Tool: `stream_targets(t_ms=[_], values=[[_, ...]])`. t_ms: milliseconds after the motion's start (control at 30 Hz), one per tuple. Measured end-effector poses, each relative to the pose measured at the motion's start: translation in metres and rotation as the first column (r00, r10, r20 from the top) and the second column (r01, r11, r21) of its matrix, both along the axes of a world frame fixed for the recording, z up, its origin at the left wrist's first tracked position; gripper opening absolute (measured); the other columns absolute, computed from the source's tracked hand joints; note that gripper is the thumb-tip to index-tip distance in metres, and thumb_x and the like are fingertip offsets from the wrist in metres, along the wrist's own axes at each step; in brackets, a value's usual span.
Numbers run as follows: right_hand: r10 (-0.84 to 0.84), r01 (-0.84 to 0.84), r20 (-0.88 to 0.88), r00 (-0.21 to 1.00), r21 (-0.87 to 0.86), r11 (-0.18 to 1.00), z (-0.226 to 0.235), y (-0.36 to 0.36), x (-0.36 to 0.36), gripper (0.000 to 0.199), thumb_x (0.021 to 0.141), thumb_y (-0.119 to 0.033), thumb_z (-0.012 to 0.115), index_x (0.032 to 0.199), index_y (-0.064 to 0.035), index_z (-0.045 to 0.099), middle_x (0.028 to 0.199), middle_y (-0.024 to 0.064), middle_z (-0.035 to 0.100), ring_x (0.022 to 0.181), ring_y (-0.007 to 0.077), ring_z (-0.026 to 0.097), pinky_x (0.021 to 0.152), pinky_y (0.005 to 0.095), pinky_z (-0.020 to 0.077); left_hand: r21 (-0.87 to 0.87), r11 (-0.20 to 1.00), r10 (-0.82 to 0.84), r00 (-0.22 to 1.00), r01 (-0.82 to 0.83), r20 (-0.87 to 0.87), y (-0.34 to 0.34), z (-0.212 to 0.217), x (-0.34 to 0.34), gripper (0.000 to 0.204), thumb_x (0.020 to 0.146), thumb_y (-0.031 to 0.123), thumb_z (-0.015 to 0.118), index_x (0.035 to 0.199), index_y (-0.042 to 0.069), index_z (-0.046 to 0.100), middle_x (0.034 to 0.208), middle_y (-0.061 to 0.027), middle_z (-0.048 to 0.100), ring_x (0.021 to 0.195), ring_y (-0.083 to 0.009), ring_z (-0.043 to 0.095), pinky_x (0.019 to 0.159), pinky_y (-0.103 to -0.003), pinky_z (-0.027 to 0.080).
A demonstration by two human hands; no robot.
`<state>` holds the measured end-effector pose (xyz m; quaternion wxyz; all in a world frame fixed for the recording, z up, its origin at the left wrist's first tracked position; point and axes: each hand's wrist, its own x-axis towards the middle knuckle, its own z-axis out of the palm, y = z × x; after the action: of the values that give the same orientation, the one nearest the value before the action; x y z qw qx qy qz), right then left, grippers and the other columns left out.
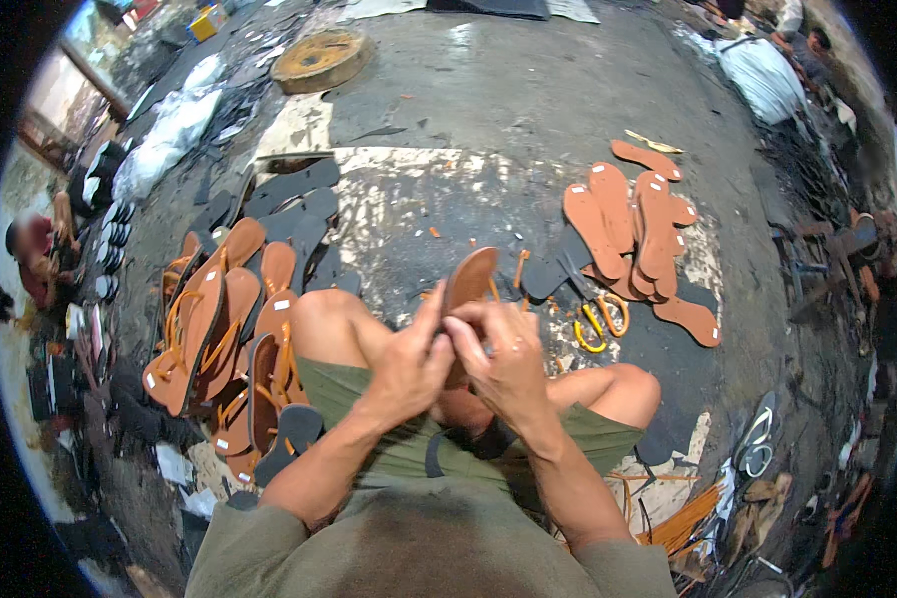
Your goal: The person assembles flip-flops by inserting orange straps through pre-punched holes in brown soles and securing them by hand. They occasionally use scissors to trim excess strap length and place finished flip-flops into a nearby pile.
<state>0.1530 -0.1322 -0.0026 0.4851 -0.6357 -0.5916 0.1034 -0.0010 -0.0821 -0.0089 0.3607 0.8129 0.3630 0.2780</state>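
A brown sandal sole (471,271) stands upright between my two hands, in front of my lap, with a bit of orange strap beside it. My left hand (414,361) is closed round its left edge. From the right, my right hand (500,357) grips the same sole with bent fingers; its fingertips partly hide what they press on. Just beyond, scissors with a yellow handle (589,348) lie on the dark work sheet, blades pointing away. Close to the scissors is a short orange strap (521,267).
Brown sandals with orange straps (224,334) are heaped at my left, near dark soles (314,211). Loose brown soles (608,214) lie at the right. Orange strips (683,523) sit by my right elbow. A round block (321,60) stands far off; people sit at both sides.
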Motion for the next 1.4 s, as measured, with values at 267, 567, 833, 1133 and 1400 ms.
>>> stream_targets(t_ms=[267,567,833,1133,1400], values=[[-0.35,0.366,0.105,0.931,-0.284,0.886,-0.121,0.066,0.181,0.03,0.097,-0.024,0.07,0.12,-0.0048,0.07,0.118,0.0181,0.072,0.114,0.0356,0.066,0.101,0.0449,0.0502,-0.109,0.917,0.348,0.905,-0.383,-0.245,0.031,0.155,-0.203,0.063,0.092,-0.006,0.065,0.153,0.0,0.05,0.137,-0.0163,0.065,0.12,-0.0229,0.065,0.104,-0.034,0.051],[-0.27,0.095,-0.412,0.87,-0.397,0.913,-0.152,0.036,0.181,0.065,0.088,-0.026,0.084,0.138,0.0038,0.055,0.124,0.0156,0.067,0.111,0.0234,0.065,0.095,0.0365,0.0536,-0.534,0.845,0.226,0.924,-0.029,0.308,0.039,0.046,-0.07,0.076,0.1,0.015,0.071,0.163,0.0,0.031,0.149,-0.0229,0.055,0.133,-0.0309,0.06,0.11,-0.041,0.051],[-0.106,-0.028,-0.259,0.96,-0.465,0.885,-0.157,0.073,0.057,0.057,0.092,-0.048,0.076,0.123,-0.0023,0.064,0.108,0.0235,0.072,0.104,0.0402,0.069,0.09,0.0498,0.0543,-0.385,0.876,0.413,0.866,-0.292,0.283,0.051,0.021,-0.089,0.064,0.105,0.008,0.054,0.162,0.002,0.027,0.131,-0.015,0.064,0.114,-0.0206,0.066,0.1,-0.034,0.053],[-0.114,0.015,-0.146,0.983,-0.55,0.835,-0.186,0.078,0.068,0.029,0.093,-0.027,0.074,0.111,-0.005,0.067,0.101,0.0155,0.074,0.1,0.033,0.072,0.087,0.0484,0.0548,-0.224,0.897,0.4,0.915,-0.381,0.046,0.021,0.019,-0.099,0.047,0.098,0.008,0.067,0.143,-0.001,0.059,0.131,-0.0126,0.062,0.108,-0.0201,0.065,0.096,-0.034,0.052],[0.059,-0.145,-0.395,0.917,-0.191,0.971,-0.015,0.015,0.02,0.014,0.099,-0.008,0.071,0.11,-0.0003,0.068,0.1,0.01,0.076,0.096,0.0172,0.073,0.086,0.0332,0.057,-0.551,0.834,0.311,0.792,0.038,0.525,0.059,0.036,0.015,0.042,0.104,0.016,0.069,0.142,-0.001,0.062,0.112,-0.0085,0.075,0.095,-0.0091,0.07,0.082,-0.024,0.057]])
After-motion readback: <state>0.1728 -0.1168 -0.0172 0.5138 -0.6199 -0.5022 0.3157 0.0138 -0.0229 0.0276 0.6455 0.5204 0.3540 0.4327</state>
